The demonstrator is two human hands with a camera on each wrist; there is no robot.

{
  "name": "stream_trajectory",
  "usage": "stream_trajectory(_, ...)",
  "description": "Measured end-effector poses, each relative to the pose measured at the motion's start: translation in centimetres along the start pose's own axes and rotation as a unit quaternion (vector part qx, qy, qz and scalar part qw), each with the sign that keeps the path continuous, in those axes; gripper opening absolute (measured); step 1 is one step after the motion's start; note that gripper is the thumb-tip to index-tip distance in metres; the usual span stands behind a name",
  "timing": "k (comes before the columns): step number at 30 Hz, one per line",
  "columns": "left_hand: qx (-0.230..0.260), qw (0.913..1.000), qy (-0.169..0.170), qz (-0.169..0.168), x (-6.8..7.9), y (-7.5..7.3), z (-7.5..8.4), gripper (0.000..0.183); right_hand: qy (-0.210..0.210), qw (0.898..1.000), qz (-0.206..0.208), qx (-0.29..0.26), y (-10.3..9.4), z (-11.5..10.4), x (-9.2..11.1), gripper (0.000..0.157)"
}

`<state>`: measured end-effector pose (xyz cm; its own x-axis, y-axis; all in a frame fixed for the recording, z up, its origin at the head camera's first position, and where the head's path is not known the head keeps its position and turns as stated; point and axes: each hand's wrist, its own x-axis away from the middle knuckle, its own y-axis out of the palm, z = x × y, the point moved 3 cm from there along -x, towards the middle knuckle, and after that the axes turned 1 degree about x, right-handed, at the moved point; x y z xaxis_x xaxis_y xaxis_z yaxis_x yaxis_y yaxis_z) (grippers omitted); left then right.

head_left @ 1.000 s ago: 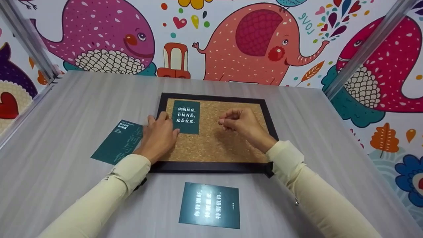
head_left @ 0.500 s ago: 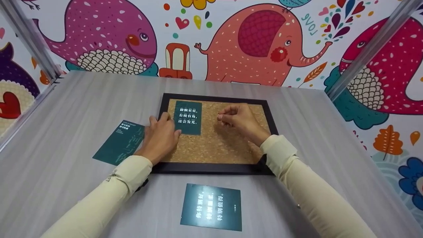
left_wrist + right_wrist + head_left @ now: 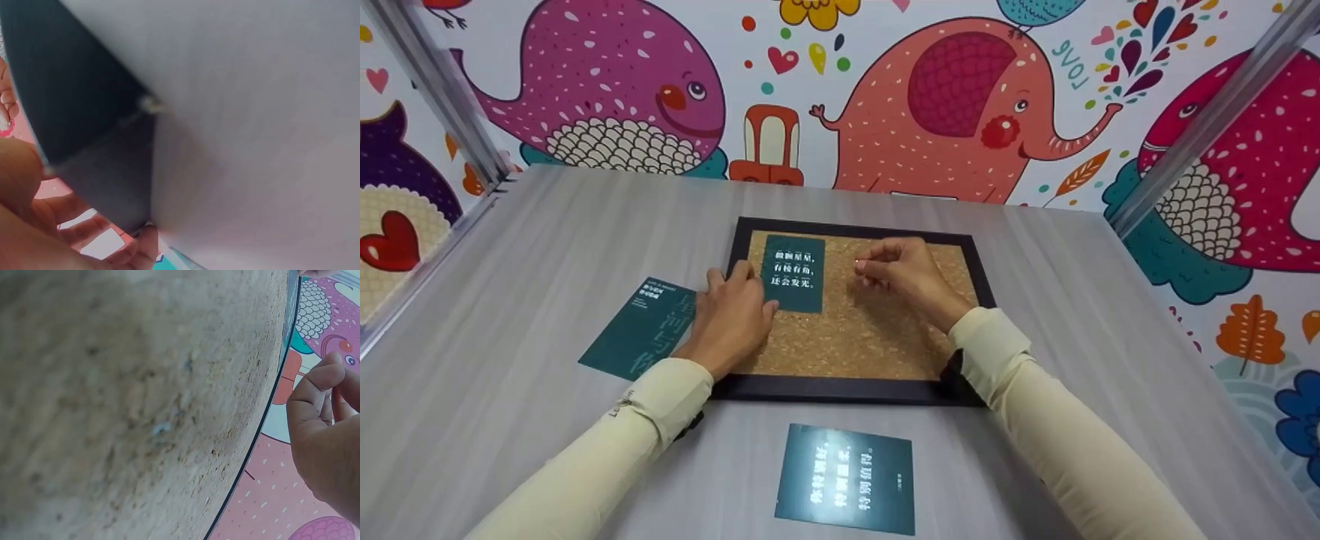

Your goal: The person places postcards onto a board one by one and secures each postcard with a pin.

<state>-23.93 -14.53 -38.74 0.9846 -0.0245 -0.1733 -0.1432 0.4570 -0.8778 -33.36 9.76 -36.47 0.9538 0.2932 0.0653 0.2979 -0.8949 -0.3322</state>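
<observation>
A corkboard (image 3: 855, 341) with a black frame lies flat on the table. A dark green card (image 3: 793, 300) with white Chinese lettering sits at its far left corner. My left hand (image 3: 731, 319) grips the board's left edge, thumb over the cork beside this card; in the left wrist view its fingers (image 3: 84, 228) are at the dark frame side. My right hand (image 3: 911, 270) is held above the cork, right of the card, thumb and forefinger pinched together. A tiny pin-like thing with a reddish glint shows at those fingertips; I cannot tell exactly what it is.
A second green card (image 3: 634, 330) lies left of the board, partly behind my left hand. A third, shiny green card (image 3: 846, 480) lies nearest to me on the grey table (image 3: 607, 217). A wall (image 3: 780, 75) printed with cartoon animals stands behind the table, with metal posts at both sides.
My right hand has shifted slightly left and away from me over the cork, still pinching. My left hand keeps its place at the board's edge. The whole head view has drifted slightly.
</observation>
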Motion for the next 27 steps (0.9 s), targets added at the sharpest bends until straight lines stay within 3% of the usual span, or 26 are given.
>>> stream_trajectory(10,0.001,1.0000,-0.005,-0.003,0.2,0.3,0.0,0.028,0.028,1.000,0.001,-0.008,0.5,0.5,-0.9,0.013)
stream_trajectory(21,0.002,1.0000,-0.005,0.004,0.1,0.0,0.0,0.028,0.027,1.000,-0.003,0.001,1.4,-0.2,-2.6,0.011)
stream_trajectory(27,0.003,1.0000,-0.009,0.002,-0.1,-0.1,0.0,0.028,0.029,1.000,-0.010,-0.001,1.7,-0.8,-3.1,0.018)
